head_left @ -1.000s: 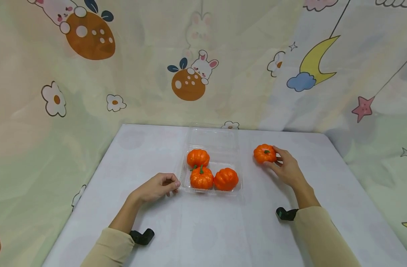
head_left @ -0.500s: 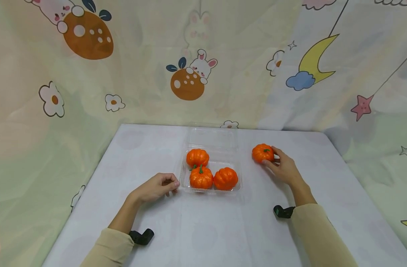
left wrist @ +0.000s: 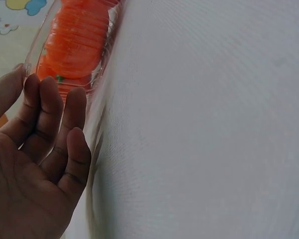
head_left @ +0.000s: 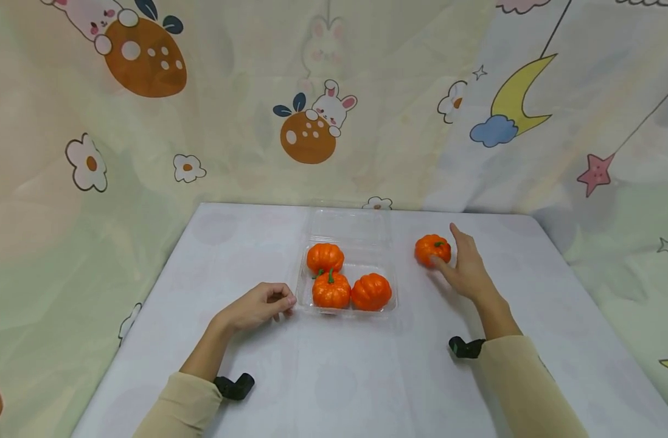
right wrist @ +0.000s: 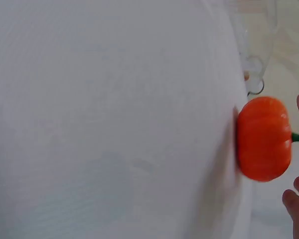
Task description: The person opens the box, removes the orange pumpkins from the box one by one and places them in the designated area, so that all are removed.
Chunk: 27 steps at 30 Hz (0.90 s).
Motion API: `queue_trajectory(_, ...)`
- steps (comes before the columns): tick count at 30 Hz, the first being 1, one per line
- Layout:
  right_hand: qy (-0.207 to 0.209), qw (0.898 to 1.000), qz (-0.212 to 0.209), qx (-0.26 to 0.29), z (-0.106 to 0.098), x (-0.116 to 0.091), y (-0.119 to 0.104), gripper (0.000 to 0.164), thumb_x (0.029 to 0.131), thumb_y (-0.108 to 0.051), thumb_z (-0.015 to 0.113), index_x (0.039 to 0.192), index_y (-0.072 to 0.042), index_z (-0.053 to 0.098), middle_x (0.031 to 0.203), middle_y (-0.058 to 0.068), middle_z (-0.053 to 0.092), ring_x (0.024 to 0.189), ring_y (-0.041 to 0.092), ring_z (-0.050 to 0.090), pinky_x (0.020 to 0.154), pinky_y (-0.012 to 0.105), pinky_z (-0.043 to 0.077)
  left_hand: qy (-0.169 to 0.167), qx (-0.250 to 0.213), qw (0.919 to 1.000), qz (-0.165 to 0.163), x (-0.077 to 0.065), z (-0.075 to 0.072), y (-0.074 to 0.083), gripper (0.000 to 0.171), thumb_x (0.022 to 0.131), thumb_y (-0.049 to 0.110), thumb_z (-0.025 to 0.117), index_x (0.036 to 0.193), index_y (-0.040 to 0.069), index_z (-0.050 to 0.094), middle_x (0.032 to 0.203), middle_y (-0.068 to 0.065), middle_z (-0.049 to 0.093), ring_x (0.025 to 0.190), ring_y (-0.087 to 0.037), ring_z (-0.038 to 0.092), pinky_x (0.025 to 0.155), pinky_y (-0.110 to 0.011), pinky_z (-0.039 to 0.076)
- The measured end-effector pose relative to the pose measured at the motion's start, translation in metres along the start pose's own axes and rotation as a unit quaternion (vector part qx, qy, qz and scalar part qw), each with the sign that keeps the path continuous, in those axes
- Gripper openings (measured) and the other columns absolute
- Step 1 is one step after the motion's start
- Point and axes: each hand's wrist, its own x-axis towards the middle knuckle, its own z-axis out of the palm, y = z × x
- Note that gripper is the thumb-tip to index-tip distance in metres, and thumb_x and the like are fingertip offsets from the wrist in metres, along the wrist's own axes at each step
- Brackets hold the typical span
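Observation:
A small orange pumpkin [head_left: 432,250] with a green stem sits on the table to the right of a clear plastic clamshell box [head_left: 361,312]. My right hand [head_left: 468,271] is spread around its right side. In the right wrist view, a gap shows between the fingertips [right wrist: 291,200] and the pumpkin [right wrist: 264,139]. At the box's left edge, my left hand [head_left: 260,307] pinches the rim between thumb and forefinger, its other fingers curled loosely. Three more pumpkins lie in the box: one at back left [head_left: 325,258], one at front left [head_left: 331,291], one at front right [head_left: 372,292].
The box's lid [head_left: 349,226] lies folded back towards the far side. A white cloth covers the table [head_left: 334,377]. Behind it hangs a printed curtain [head_left: 235,109] with rabbits, flowers and a moon. Black camera mounts [head_left: 234,387] sit at both wrists.
My right hand has let go of the single pumpkin; its fingers have straightened and spread apart. That pumpkin stays on the table. The left hand has not moved from the box's edge.

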Motion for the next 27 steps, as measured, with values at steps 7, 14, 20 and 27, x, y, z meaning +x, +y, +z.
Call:
queue_trajectory(7, 0.034, 0.997, -0.064, 0.011, -0.003, 0.007, -0.032, 0.071, 0.094, -0.013, 0.075, 0.153, -0.001, 0.039, 0.145, 0.027, 0.045, 0.128, 0.047, 0.047, 0.107, 0.066, 0.038, 0.001, -0.002, 1.0, 0.0, -0.001, 0.0, 0.002, 0.028, 0.106, 0.028, 0.059, 0.103, 0.001, 0.066, 0.096, -0.015, 0.07, 0.088, -0.029, 0.061, 0.075, -0.033, 0.054)
queue_trajectory(14, -0.016, 0.997, -0.071, 0.015, 0.003, 0.008, -0.059, 0.061, 0.097, -0.026, 0.073, 0.15, -0.009, 0.048, 0.147, 0.017, 0.048, 0.135, 0.04, 0.047, 0.109, 0.061, 0.041, 0.001, 0.0, 1.0, 0.004, -0.001, 0.0, 0.001, 0.029, 0.106, 0.029, 0.059, 0.102, 0.001, 0.066, 0.095, -0.014, 0.069, 0.087, -0.029, 0.061, 0.075, -0.033, 0.054)
queue_trajectory(20, -0.031, 0.994, -0.093, 0.039, 0.009, 0.008, -0.072, 0.052, 0.097, -0.026, 0.074, 0.143, -0.01, 0.056, 0.139, 0.012, 0.058, 0.127, 0.034, 0.054, 0.105, 0.058, 0.047, 0.005, 0.001, 0.9999, 0.014, 0.0, 0.001, -0.002, 0.029, 0.107, 0.029, 0.058, 0.101, 0.001, 0.065, 0.094, -0.016, 0.068, 0.086, -0.028, 0.061, 0.074, -0.032, 0.053)
queue_trajectory(27, -0.062, 0.989, -0.122, 0.053, 0.021, 0.006, -0.085, 0.037, 0.096, -0.026, 0.076, 0.128, -0.01, 0.068, 0.121, 0.008, 0.069, 0.11, 0.033, 0.064, 0.093, 0.05, 0.055, 0.006, 0.004, 0.9998, 0.019, -0.002, 0.001, -0.002, 0.03, 0.107, 0.028, 0.058, 0.102, -0.001, 0.065, 0.094, -0.018, 0.068, 0.086, -0.03, 0.06, 0.073, -0.032, 0.052)
